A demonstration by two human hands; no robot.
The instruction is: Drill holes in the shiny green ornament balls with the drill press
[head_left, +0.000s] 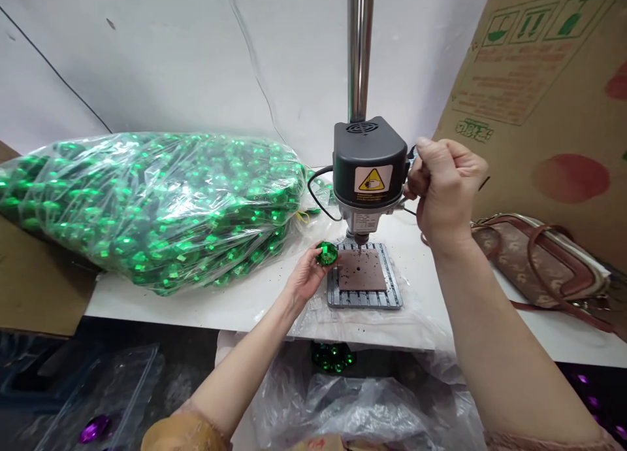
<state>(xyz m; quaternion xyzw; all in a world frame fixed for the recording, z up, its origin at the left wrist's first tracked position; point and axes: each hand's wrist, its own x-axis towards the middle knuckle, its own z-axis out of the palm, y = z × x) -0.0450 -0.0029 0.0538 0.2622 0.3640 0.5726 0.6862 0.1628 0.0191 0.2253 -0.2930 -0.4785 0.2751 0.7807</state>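
A shiny green faceted ball (326, 253) is pinched in the fingertips of my left hand (308, 271), just left of the drill bit. Before me stands a small bench drill press (371, 153) with a dark motor housing and a warning label. Its chuck and bit (361, 242) point down at a brown board (362, 278) with a dark hole, lying on the slotted metal base (365, 300). My right hand (445, 183) is closed at the right side of the housing, apparently round the feed handle, which the fingers mostly hide. Dark shavings dot the board.
A big clear bag of green faceted balls (157, 209) fills the table's left side. To the right lie a brown patterned handbag (533, 261) and a tall cardboard box (543, 111). Crumpled clear plastic (362, 405) and more green pieces (333, 357) sit below the table edge.
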